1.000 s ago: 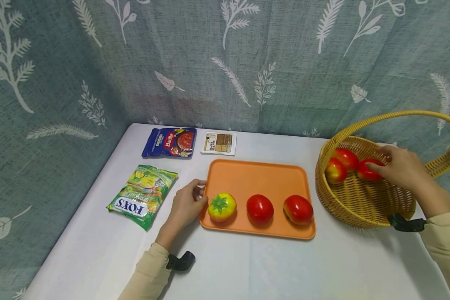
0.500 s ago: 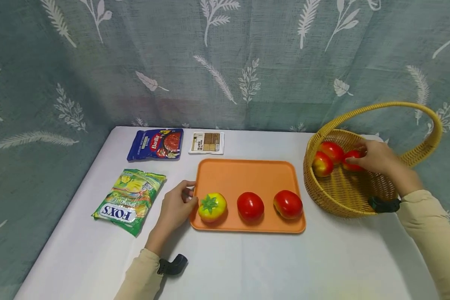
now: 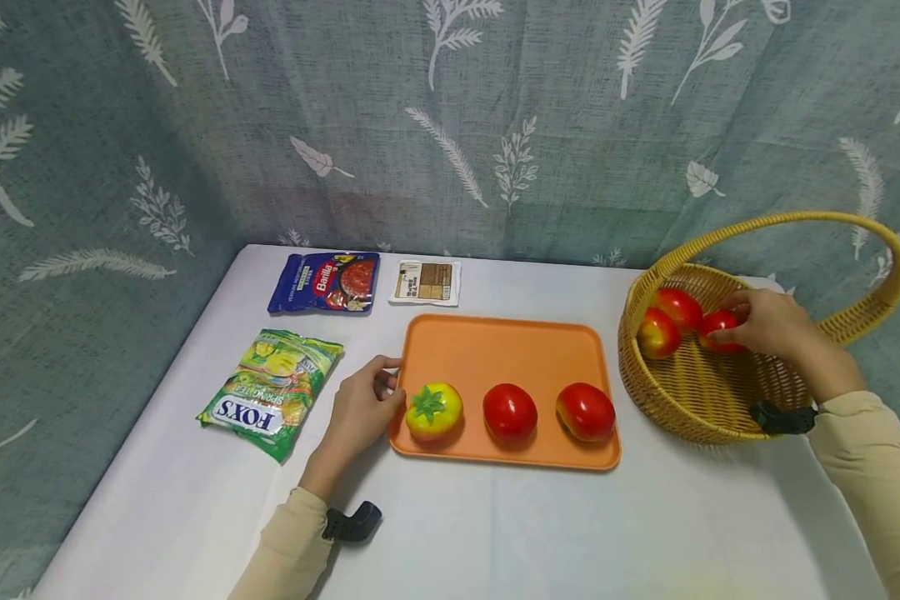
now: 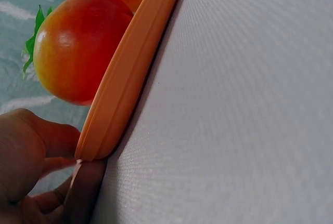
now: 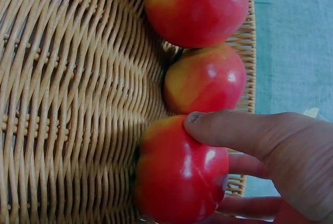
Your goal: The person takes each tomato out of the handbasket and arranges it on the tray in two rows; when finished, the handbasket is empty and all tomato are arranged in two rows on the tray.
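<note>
The right hand (image 3: 774,323) is pinching a red fruit (image 5: 174,174) between thumb and fingers, its grip standing the fruit's width apart. The fruit is lying in the basket (image 3: 663,404) at right, shining glossily and showing a yellow patch. The left hand (image 3: 360,406) is pinching the orange tray's (image 3: 506,354) left rim, its grip nearly together.

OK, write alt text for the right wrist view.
A right hand grips a glossy red-and-yellow fruit in a woven basket. Above it in the picture are a second fruit and a third fruit; teal cloth shows at right.
</note>
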The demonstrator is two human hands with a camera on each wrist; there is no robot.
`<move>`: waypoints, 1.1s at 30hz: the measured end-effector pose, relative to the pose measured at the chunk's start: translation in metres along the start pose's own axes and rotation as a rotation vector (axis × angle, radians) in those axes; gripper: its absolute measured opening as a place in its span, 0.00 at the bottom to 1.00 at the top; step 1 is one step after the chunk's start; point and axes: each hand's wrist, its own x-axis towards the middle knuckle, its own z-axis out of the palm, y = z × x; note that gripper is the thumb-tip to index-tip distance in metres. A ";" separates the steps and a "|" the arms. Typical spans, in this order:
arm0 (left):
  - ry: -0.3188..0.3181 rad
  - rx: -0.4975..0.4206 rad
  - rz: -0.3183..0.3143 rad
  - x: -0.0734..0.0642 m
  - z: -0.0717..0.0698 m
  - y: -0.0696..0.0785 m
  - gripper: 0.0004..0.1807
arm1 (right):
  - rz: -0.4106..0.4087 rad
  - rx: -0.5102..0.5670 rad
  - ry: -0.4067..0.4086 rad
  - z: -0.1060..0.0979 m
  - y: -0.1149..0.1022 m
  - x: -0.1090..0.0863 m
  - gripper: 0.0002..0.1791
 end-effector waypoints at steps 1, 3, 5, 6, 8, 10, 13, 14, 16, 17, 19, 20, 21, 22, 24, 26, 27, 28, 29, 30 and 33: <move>0.003 0.000 0.003 0.000 0.000 0.000 0.22 | -0.002 0.004 -0.003 0.000 0.000 0.000 0.38; 0.007 0.000 0.004 0.000 0.000 -0.001 0.22 | -0.007 0.007 -0.005 0.000 0.000 0.001 0.38; 0.011 0.000 0.001 0.000 0.000 -0.003 0.22 | -0.017 0.005 -0.006 0.001 -0.002 0.002 0.39; 0.010 -0.001 0.000 0.000 0.000 -0.004 0.22 | -0.018 0.003 -0.008 0.002 -0.002 0.002 0.39; 0.008 0.001 -0.001 0.001 0.002 -0.004 0.22 | -0.027 0.003 -0.009 0.002 -0.001 0.002 0.39; 0.007 0.001 -0.002 0.001 0.002 -0.004 0.22 | -0.033 0.004 -0.016 0.003 0.000 0.001 0.39; 0.009 0.001 -0.003 0.001 0.002 -0.004 0.22 | -0.044 -0.001 -0.021 0.003 0.000 0.001 0.38; 0.012 -0.001 -0.004 0.000 0.001 -0.004 0.22 | -0.050 -0.002 -0.022 0.004 0.000 0.001 0.39; 0.011 -0.003 -0.006 0.000 0.000 -0.004 0.22 | -0.057 -0.005 -0.021 0.004 0.000 0.002 0.40; 0.011 -0.004 -0.004 0.000 -0.001 -0.004 0.22 | -0.060 -0.007 -0.020 0.005 -0.001 0.003 0.40; 0.011 -0.006 -0.003 0.001 0.000 -0.003 0.22 | -0.060 0.000 -0.023 0.005 0.000 0.003 0.41; 0.008 -0.005 -0.003 0.001 0.000 -0.003 0.22 | -0.056 0.001 -0.023 0.005 0.001 0.002 0.42; 0.007 -0.004 -0.003 0.001 0.000 -0.003 0.22 | -0.051 0.000 -0.022 0.005 0.001 0.002 0.42; 0.008 -0.004 -0.003 0.001 0.000 -0.003 0.22 | -0.048 -0.004 -0.020 0.005 0.001 0.001 0.42; 0.012 -0.005 -0.003 0.001 0.000 -0.003 0.22 | -0.044 -0.012 -0.008 0.004 0.001 0.001 0.42; 0.014 -0.007 0.000 0.001 0.000 -0.003 0.22 | -0.042 -0.021 0.012 0.003 0.001 0.000 0.41; 0.015 -0.008 0.001 0.001 0.000 -0.003 0.22 | -0.043 -0.023 0.018 0.002 0.000 -0.001 0.41; 0.013 -0.008 0.001 0.001 0.000 -0.003 0.22 | -0.044 -0.020 0.021 0.001 0.000 -0.002 0.41; 0.012 -0.008 0.001 0.001 0.000 -0.004 0.22 | -0.043 -0.017 0.022 0.000 0.000 -0.003 0.41; 0.010 -0.008 0.000 0.001 0.000 -0.004 0.22 | -0.040 -0.012 0.022 -0.001 -0.001 -0.004 0.42; 0.007 -0.010 -0.007 0.001 0.000 -0.004 0.21 | -0.032 -0.010 0.022 -0.004 -0.002 -0.009 0.43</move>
